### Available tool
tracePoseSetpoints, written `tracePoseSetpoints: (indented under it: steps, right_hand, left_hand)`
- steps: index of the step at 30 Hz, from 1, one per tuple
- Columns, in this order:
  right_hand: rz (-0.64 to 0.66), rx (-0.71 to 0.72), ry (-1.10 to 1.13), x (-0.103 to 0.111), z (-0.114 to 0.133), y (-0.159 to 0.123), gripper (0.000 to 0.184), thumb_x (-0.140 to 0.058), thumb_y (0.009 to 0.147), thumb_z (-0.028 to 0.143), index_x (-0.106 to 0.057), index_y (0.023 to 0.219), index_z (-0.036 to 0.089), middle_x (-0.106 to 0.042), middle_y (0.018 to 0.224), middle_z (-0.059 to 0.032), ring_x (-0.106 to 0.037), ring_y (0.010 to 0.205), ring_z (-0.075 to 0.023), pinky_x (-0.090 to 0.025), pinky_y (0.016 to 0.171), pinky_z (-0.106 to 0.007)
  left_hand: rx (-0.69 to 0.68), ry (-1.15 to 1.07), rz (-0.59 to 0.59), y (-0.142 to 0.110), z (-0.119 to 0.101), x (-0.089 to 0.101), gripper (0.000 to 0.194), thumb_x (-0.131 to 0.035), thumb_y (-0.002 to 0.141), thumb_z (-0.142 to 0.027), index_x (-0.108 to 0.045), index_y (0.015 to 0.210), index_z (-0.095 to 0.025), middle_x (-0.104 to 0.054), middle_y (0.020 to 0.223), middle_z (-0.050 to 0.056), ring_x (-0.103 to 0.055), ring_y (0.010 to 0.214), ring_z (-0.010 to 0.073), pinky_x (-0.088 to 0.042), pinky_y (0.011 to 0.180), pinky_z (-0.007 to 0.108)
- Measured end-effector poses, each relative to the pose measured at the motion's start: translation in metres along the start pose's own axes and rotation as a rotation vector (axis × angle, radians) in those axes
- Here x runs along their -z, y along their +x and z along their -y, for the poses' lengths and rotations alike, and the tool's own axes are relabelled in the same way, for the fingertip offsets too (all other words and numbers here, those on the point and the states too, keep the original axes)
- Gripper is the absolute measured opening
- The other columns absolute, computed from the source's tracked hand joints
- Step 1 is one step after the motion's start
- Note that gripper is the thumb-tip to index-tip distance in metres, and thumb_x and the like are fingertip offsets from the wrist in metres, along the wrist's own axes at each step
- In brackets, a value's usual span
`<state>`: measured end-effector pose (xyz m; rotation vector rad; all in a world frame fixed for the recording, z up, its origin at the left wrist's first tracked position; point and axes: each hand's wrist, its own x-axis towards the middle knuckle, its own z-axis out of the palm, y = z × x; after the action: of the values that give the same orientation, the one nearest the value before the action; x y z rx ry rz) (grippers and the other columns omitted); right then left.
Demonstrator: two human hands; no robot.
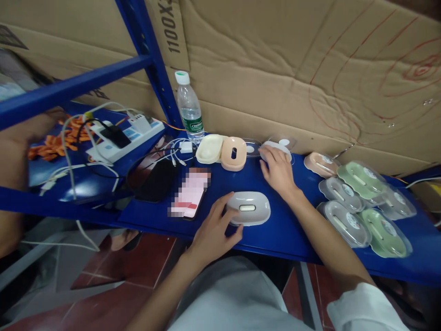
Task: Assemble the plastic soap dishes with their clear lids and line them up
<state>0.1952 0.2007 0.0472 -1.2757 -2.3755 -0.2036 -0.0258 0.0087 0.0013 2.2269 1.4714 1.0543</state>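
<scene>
My left hand [220, 225] grips the left end of a grey oval plastic case [257, 218], fingers and thumb around its edge. The case lies on the blue shelf and has a pale bar set in its top. Farther back, my right hand [278, 170] rests its stretched fingers on a whitish oval piece [279, 148] with clear plastic around it. Whether the fingers grip it is hidden. Just left of that hand lies a clear plastic cover [252, 148] with a round white sticker. Beside it are a peach lid [234, 161] with a slot and a cream tray [209, 149].
Several grey, green and peach cases in clear covers [361, 179] are heaped at the right. Toward the left lie a phone [190, 193], a water bottle [191, 112], cables, and a power strip [127, 140]. Cardboard [258, 69] backs the blue shelf [285, 234]. Another person's arm [14, 184] shows far left.
</scene>
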Motion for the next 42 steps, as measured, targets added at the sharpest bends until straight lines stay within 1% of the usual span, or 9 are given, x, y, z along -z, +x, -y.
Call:
tracePoseSetpoints:
  steps: [2,6,12,17,24,28,33,38,42]
  right_hand:
    - [0.001,-0.063,-0.057,-0.001,-0.014,-0.005,0.055,-0.052,0.105,0.03,-0.05,0.157,0.012,-0.05,0.164,-0.0195,-0.046,0.15,-0.0386,-0.035,0.122,-0.06]
    - [0.046,-0.187,-0.025,-0.01,-0.037,-0.012,0.041,-0.054,0.106,0.032,-0.065,0.141,0.014,-0.072,0.139,-0.0181,-0.065,0.129,-0.0356,-0.043,0.113,-0.055]
    - [-0.191,-0.038,-0.03,0.018,-0.022,-0.03,0.042,-0.047,0.112,0.042,-0.066,0.141,0.018,-0.074,0.135,-0.0151,-0.069,0.121,-0.0316,-0.046,0.105,-0.047]
    - [-0.026,0.179,-0.065,0.037,0.0,-0.068,0.036,-0.053,0.111,0.032,-0.066,0.143,0.021,-0.076,0.132,-0.0113,-0.069,0.118,-0.0283,-0.045,0.1,-0.044]
    - [0.101,0.207,0.141,0.015,-0.019,-0.084,0.034,-0.057,0.109,0.036,-0.068,0.14,0.027,-0.075,0.135,-0.0081,-0.069,0.123,-0.0275,-0.047,0.107,-0.047]
    - [-0.011,0.065,0.301,0.009,-0.047,-0.076,0.043,-0.042,0.11,0.024,-0.061,0.148,0.029,-0.067,0.149,-0.0064,-0.061,0.14,-0.0255,-0.045,0.118,-0.05]
    - [-0.04,-0.209,0.125,-0.006,-0.082,-0.082,0.062,-0.042,0.092,0.008,-0.057,0.152,0.018,-0.063,0.153,-0.0145,-0.054,0.147,-0.0308,-0.042,0.119,-0.057]
    - [0.002,-0.235,0.072,-0.006,-0.081,-0.084,0.031,-0.054,0.095,0.021,-0.075,0.117,0.021,-0.076,0.13,-0.0133,-0.063,0.132,-0.0354,-0.038,0.115,-0.061]
    - [-0.176,-0.292,0.092,0.011,-0.071,-0.079,0.025,-0.051,0.104,0.034,-0.073,0.109,0.023,-0.077,0.122,-0.0121,-0.067,0.123,-0.0321,-0.037,0.114,-0.058]
  left_hand:
    - [-0.001,-0.003,0.002,0.0,0.0,0.0,0.022,-0.067,0.096,-0.021,-0.062,0.117,-0.022,-0.048,0.16,0.016,-0.052,0.147,0.0336,-0.054,0.117,0.052]
    - [-0.013,-0.004,-0.011,0.001,0.0,-0.001,0.022,-0.067,0.096,-0.02,-0.061,0.117,-0.022,-0.049,0.16,0.016,-0.052,0.148,0.034,-0.054,0.117,0.053]
    - [-0.013,-0.003,-0.016,0.001,0.0,0.0,0.023,-0.068,0.096,-0.02,-0.061,0.117,-0.023,-0.05,0.159,0.015,-0.053,0.146,0.0338,-0.055,0.116,0.053]
    - [-0.021,-0.002,-0.012,0.002,0.0,0.001,0.021,-0.068,0.096,-0.02,-0.063,0.117,-0.022,-0.05,0.159,0.016,-0.053,0.147,0.0338,-0.054,0.117,0.051]
    - [-0.034,0.012,-0.017,0.001,0.001,-0.002,0.021,-0.066,0.097,-0.02,-0.062,0.118,-0.021,-0.05,0.159,0.016,-0.053,0.147,0.0342,-0.054,0.116,0.052]
    - [-0.037,0.02,-0.013,-0.001,0.003,-0.003,0.022,-0.066,0.097,-0.02,-0.062,0.119,-0.022,-0.049,0.161,0.016,-0.052,0.148,0.0341,-0.054,0.117,0.052]
    - [-0.041,0.022,-0.022,-0.001,0.003,-0.003,0.021,-0.066,0.098,-0.021,-0.062,0.118,-0.022,-0.049,0.16,0.016,-0.053,0.147,0.0342,-0.055,0.116,0.053]
    - [-0.045,0.032,-0.022,-0.001,0.002,-0.003,0.021,-0.066,0.098,-0.02,-0.062,0.119,-0.022,-0.05,0.16,0.017,-0.053,0.147,0.0349,-0.056,0.115,0.055]
    - [-0.05,0.033,-0.033,-0.001,0.002,-0.004,0.022,-0.067,0.097,-0.019,-0.062,0.118,-0.022,-0.051,0.16,0.016,-0.053,0.147,0.0343,-0.055,0.116,0.053]
